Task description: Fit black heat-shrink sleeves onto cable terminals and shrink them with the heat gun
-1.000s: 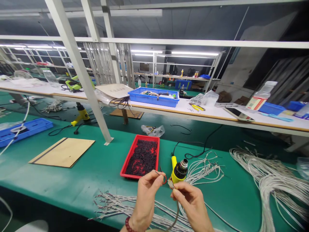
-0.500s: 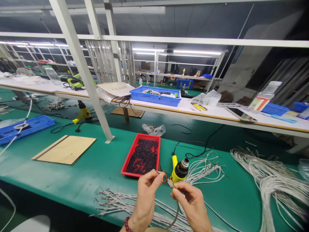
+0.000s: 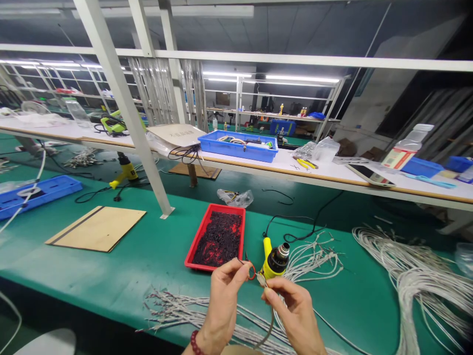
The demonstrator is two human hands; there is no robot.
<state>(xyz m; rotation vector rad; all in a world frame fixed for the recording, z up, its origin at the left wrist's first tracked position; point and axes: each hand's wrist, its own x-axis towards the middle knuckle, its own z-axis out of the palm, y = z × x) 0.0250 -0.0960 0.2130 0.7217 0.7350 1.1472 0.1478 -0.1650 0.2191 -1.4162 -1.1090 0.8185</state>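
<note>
Above the counter (image 3: 121, 276), left hand (image 3: 223, 296) pinches a red wire (image 3: 253, 272), right hand (image 3: 295, 308) a grey cable (image 3: 269, 325) — both likely light, limp; grip near tips.

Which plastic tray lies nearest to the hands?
The red plastic tray of dark pieces, just beyond the left hand; the blue shelf tray and the blue far-left tray sit farther away.
</note>
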